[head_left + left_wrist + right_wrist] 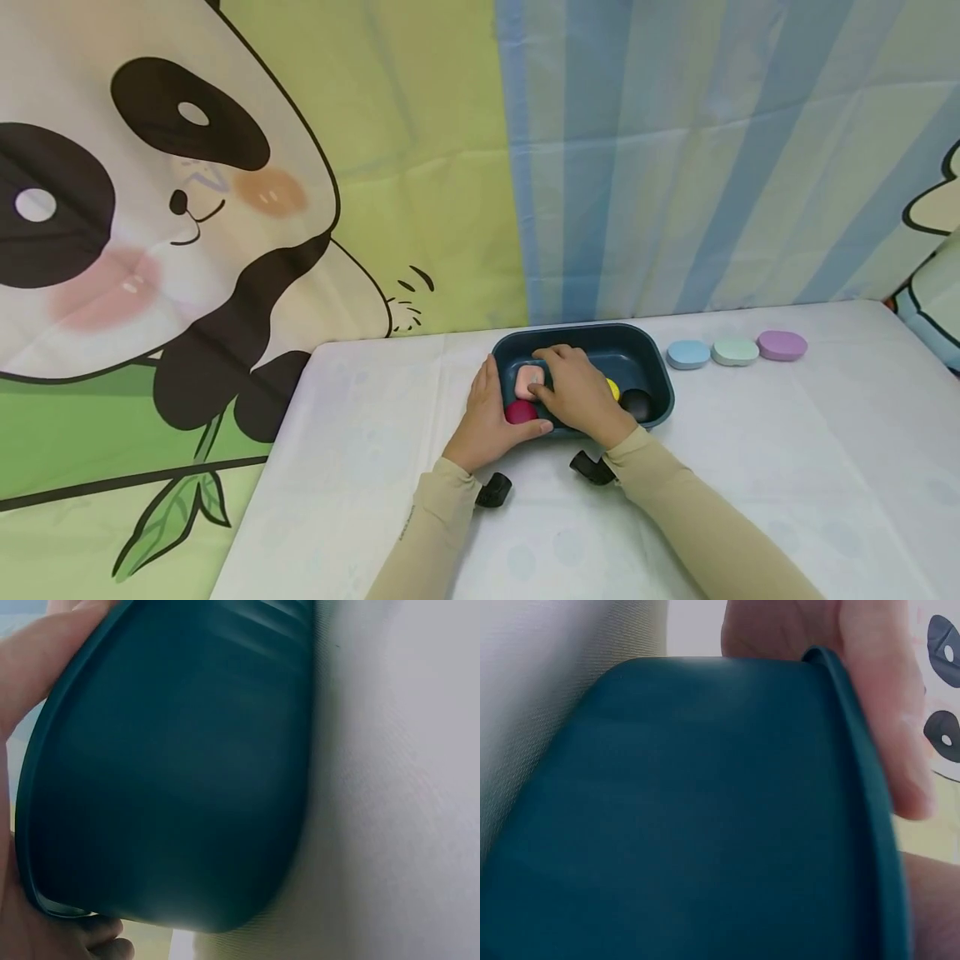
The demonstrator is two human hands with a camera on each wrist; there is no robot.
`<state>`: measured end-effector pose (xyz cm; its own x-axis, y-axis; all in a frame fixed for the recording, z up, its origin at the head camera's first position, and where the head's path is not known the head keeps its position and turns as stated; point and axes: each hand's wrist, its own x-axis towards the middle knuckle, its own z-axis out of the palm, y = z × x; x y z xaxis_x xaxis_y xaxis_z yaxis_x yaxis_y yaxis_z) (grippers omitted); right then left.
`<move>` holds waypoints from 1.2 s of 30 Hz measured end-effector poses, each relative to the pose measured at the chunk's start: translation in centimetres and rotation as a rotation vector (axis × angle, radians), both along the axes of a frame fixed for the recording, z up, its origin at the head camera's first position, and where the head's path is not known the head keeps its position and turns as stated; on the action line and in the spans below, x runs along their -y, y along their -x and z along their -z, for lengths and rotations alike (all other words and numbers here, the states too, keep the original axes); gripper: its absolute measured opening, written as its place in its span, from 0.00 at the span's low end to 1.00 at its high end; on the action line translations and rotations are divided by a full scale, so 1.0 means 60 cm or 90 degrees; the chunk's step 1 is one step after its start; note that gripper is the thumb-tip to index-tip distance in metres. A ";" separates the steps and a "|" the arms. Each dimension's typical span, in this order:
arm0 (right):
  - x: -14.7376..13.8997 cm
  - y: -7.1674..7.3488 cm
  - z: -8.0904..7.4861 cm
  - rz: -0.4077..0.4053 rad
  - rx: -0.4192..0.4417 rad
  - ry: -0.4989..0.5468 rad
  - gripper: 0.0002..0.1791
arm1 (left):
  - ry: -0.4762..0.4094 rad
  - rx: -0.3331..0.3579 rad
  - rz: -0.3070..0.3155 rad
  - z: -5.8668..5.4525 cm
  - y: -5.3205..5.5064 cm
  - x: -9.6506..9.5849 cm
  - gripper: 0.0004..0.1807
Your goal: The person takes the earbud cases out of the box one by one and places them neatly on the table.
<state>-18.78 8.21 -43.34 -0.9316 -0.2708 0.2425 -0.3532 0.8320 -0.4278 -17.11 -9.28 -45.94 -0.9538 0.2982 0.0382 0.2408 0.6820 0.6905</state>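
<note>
A dark teal plastic tub (633, 340) stands on the table. My left hand (487, 423) holds its near left corner, fingers along the left side and thumb over the front rim; the left wrist view shows the tub's outer wall (172, 765) beside that hand. Inside the tub, my right hand (581, 392) pinches a rounded pink block (528, 382) between thumb and forefinger. A crimson ball (521, 412) lies just in front of the block. To the right are a yellow ball (613, 388), partly hidden by the right hand, and a black ball (636, 405).
Right of the tub, a blue oval block (687, 354), a pale green one (735, 351) and a purple one (782, 345) lie in a row on the white tablecloth (825, 467). A printed curtain (420, 208) hangs behind the table. Black wrist devices (493, 490) sit under both forearms.
</note>
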 end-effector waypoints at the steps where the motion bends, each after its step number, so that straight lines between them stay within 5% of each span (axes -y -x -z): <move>1: 0.002 0.001 0.002 -0.004 0.003 -0.002 0.25 | -0.001 0.000 0.002 0.000 0.000 0.001 0.69; 18: 0.018 0.022 0.018 -0.083 0.058 -0.039 0.18 | 0.000 -0.006 0.012 0.004 0.001 0.003 0.70; 26: 0.016 0.022 0.019 -0.139 0.040 -0.039 0.15 | 0.002 -0.004 0.011 0.001 0.002 0.003 0.70; 31: 0.015 0.024 0.020 -0.151 0.080 -0.028 0.13 | -0.007 -0.003 0.012 0.001 0.003 0.002 0.70; 36: 0.015 0.027 0.022 -0.129 0.064 -0.046 0.10 | -0.005 -0.001 0.009 0.001 0.003 0.002 0.69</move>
<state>-20.39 7.31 -44.66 -0.8745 -0.4686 0.1248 -0.4755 0.7781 -0.4105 -17.29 -9.37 -45.99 -0.9494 0.3112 0.0424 0.2517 0.6733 0.6952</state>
